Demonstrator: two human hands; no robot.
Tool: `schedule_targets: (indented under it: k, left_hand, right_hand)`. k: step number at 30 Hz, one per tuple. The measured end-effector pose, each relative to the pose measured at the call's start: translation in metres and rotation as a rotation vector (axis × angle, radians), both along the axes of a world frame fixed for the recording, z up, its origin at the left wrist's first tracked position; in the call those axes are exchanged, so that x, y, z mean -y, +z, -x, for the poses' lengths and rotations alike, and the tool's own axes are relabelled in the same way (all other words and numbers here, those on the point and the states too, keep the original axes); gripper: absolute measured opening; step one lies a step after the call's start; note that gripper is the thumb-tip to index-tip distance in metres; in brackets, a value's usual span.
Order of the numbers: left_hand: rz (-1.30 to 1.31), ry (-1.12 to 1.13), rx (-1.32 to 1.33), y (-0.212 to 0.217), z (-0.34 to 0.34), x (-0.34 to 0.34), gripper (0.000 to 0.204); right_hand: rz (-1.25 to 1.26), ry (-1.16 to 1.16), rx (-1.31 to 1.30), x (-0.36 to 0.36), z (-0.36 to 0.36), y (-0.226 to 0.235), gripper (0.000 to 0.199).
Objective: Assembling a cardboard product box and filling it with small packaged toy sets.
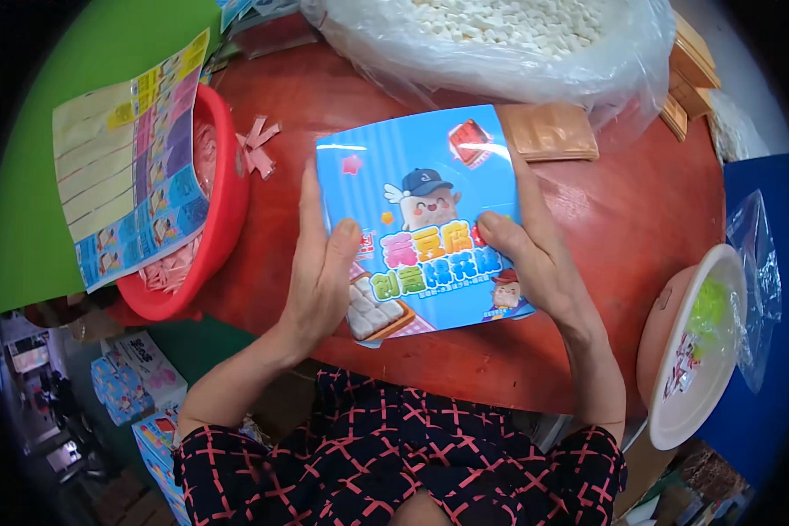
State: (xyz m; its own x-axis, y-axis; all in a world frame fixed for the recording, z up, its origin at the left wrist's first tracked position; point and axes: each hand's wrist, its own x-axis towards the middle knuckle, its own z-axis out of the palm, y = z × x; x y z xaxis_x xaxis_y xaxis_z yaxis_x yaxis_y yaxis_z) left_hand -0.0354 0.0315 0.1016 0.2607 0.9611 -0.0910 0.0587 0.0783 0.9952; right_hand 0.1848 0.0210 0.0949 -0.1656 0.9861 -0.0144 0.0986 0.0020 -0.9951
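Observation:
Between my two hands is a blue cardboard box (337, 193) printed with cartoon marshmallow figures and coloured lettering, its printed face turned up toward me. My left hand (320, 267) grips the left side, thumb on the printed face and the other fingers along the edge, partly hidden. On the opposite side my right hand (539, 250) holds the box the same way, its thumb pressing near the lettering. The box is held over the red round table (280, 79), tilted slightly. I cannot tell whether it touches the tabletop.
At left, a red basin (230, 210) holds pink strips, with printed sheets (96, 167) across it; loose pink strips (257, 147) lie alongside. Far back, a clear plastic bag (622, 66) holds white pieces. Small tan trays (557, 131) sit beyond the box. A white bowl (719, 394) with small packets stands right.

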Motion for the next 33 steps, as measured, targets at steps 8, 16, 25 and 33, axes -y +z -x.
schedule_targets:
  k: [8,16,25,33]
  left_hand:
    - [-0.853,-0.435,-0.919,0.012,0.01,-0.023,0.065]
    - [-0.849,-0.454,-0.956,0.015,0.006,-0.022,0.088]
    - [-0.74,-0.034,-0.335,-0.016,-0.003,-0.021,0.086]
    - [-0.351,0.284,0.208,-0.014,0.028,-0.014,0.079]
  right_hand:
    - [-0.567,0.098,0.946,-0.006,0.0,0.018,0.077]
    - [-0.577,0.136,0.831,-0.01,0.0,0.017,0.085]
    - [-0.595,0.092,0.695,-0.021,-0.008,-0.002,0.076]
    - [-0.554,0.006,0.193,-0.023,-0.028,-0.012,0.081]
